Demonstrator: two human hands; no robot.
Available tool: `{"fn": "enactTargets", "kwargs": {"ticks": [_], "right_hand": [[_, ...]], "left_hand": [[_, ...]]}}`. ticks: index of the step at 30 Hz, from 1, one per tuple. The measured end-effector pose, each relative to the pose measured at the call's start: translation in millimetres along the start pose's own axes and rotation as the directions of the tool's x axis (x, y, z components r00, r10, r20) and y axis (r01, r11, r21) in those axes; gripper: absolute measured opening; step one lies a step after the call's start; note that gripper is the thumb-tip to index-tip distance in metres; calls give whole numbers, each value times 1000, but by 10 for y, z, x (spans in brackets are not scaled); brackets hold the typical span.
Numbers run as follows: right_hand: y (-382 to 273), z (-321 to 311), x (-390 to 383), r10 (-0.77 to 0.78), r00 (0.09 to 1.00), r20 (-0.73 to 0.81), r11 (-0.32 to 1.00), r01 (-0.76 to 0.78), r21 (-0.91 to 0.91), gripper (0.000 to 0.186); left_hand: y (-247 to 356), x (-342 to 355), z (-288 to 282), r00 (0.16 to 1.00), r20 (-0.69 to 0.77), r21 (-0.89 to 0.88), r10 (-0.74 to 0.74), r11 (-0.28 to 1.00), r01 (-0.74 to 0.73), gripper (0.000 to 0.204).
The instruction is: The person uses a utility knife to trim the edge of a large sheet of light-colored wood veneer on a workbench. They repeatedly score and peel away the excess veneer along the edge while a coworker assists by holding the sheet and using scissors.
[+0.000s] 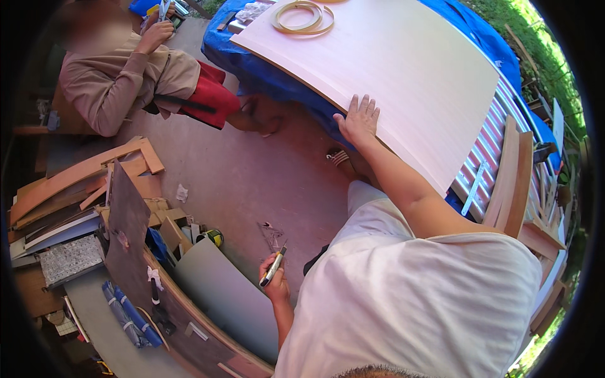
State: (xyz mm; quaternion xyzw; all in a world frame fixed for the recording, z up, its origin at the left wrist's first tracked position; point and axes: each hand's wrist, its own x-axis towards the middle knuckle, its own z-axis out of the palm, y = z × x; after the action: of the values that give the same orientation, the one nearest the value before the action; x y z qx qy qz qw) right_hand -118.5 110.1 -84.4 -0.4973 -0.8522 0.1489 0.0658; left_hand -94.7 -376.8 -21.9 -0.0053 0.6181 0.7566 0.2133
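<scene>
Low in the middle, my left hand [275,278] is closed around a utility knife [273,268] with a pale and dark handle, its tip pointing up. My right hand [358,122] rests on the near edge of a large pale board [416,75], fingers spread flat over the surface. The board lies on corrugated metal sheets [472,173] and a blue tarp [233,66]. A coil of pale banding strip [295,29] sits on the board's upper part.
Another person [132,88] at upper left holds a scissor-like tool. Stacked wood offcuts [82,176], a dark panel [123,220], a grey sheet [220,290] and blue rolls [129,315] fill the lower left. Wooden planks [510,176] stand at right above the concrete floor [252,176].
</scene>
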Motion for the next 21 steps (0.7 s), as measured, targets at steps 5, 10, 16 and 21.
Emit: {"fn": "enactTargets", "kwargs": {"ticks": [5,10,16,21], "right_hand": [[-866,195,528,-375,901,218,920,391,-31,93],[-1265,246,1149,-491,871,-2,847,478,235,86],[-1554,86,1674,-800,599,-26,512,705,491,76],[-1543,-40,2296,-872,485,-68,337,695,636,79]], "left_hand": [[177,1062,759,997,69,-7,-26,1000,27,42],[582,1977,1404,987,150,-41,53,998,-48,43],[687,3107,2115,971,212,-118,112,989,-88,47],[628,4133,2687,909,382,-296,166,954,-50,45]]}}
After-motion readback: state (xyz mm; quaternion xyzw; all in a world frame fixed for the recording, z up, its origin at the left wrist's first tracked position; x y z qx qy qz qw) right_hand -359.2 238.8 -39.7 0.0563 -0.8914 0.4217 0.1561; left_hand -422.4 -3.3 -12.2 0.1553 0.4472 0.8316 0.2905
